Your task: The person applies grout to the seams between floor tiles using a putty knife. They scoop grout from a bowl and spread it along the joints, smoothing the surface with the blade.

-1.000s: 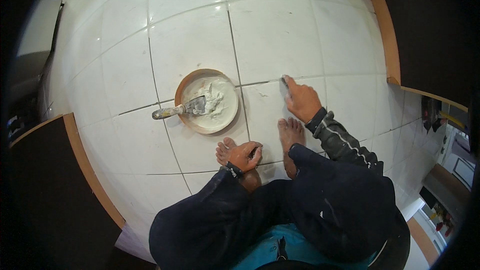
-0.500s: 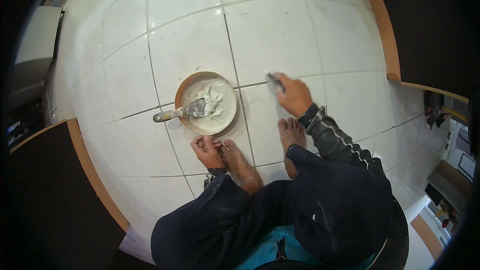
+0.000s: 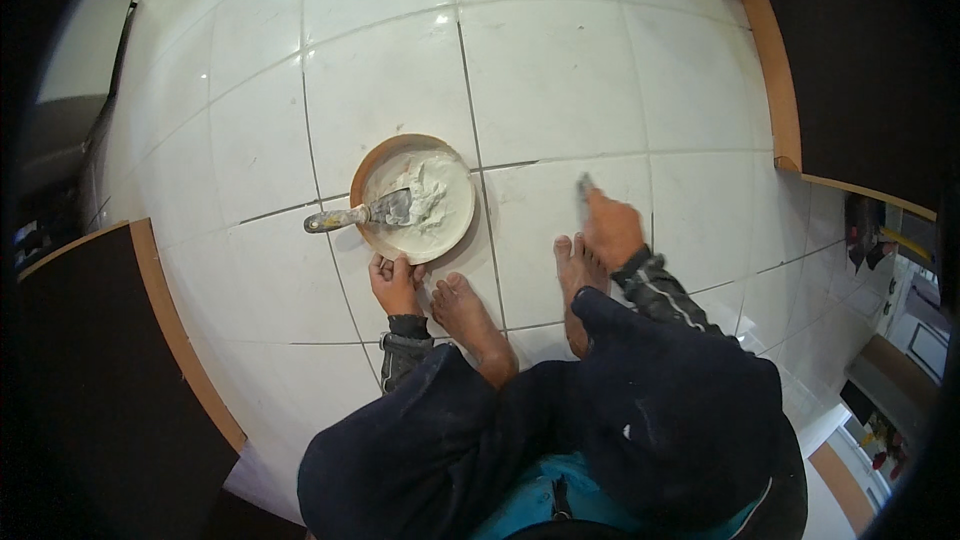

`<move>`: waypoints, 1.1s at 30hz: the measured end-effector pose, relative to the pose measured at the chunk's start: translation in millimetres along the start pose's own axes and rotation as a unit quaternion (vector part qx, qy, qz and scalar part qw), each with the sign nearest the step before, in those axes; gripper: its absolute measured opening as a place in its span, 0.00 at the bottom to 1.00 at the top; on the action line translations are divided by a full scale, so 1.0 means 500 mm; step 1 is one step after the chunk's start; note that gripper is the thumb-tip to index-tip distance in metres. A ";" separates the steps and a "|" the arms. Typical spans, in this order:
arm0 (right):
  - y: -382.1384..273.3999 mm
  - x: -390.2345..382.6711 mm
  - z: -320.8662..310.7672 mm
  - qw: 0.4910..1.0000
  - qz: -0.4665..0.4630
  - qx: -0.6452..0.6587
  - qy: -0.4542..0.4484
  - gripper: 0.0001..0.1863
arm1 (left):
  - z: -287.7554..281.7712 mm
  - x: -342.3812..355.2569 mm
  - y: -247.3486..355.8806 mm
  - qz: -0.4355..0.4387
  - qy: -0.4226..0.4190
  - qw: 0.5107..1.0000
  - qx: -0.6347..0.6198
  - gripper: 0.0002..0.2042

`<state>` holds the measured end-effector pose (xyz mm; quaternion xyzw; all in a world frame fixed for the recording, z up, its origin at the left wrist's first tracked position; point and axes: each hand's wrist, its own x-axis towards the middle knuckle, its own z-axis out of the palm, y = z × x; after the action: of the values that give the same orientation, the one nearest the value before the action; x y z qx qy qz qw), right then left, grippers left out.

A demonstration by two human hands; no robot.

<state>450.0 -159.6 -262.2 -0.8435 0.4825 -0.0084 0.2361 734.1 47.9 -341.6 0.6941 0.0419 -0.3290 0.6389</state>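
A round bowl [image 3: 369, 166] with a tan outside and a whitened inside stands on the tiles, left of centre, holding thick white paste [image 3: 428, 190]. Across its left rim rests a putty knife [image 3: 340, 218], its blade in the paste and its stained handle sticking out. My left hand [image 3: 397, 287] is at the bowl's near rim, with bent fingers gripping its edge. Over the tile to the right, in front of my right foot, my right hand [image 3: 612, 228] is closed on a small grey flat piece [image 3: 585, 183]; its kind is unclear. Its tip points away from me, near a joint partly filled white.
White floor tiles [image 3: 550, 70] with dark and pale joints spread around. My bare feet [image 3: 470, 325] stand close behind the bowl and the right hand. Dark panels with wooden edges [image 3: 765, 50] rise at right and lower left. Assorted items [image 3: 868, 230] lie far right.
My left hand has come up from beside my left foot to the bowl's near rim. My right hand has drawn back from the joint, toward me and right, still with the grey piece.
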 end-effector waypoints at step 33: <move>-0.088 0.105 -0.067 0.996 -0.078 -0.047 -0.018 0.15 | -0.044 -0.185 -0.025 0.095 -0.173 0.965 0.172 0.10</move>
<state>505.7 -196.7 -225.6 -0.8886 0.4111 0.0112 0.2031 665.0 103.5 -305.8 0.7271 -0.1930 -0.3837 0.5355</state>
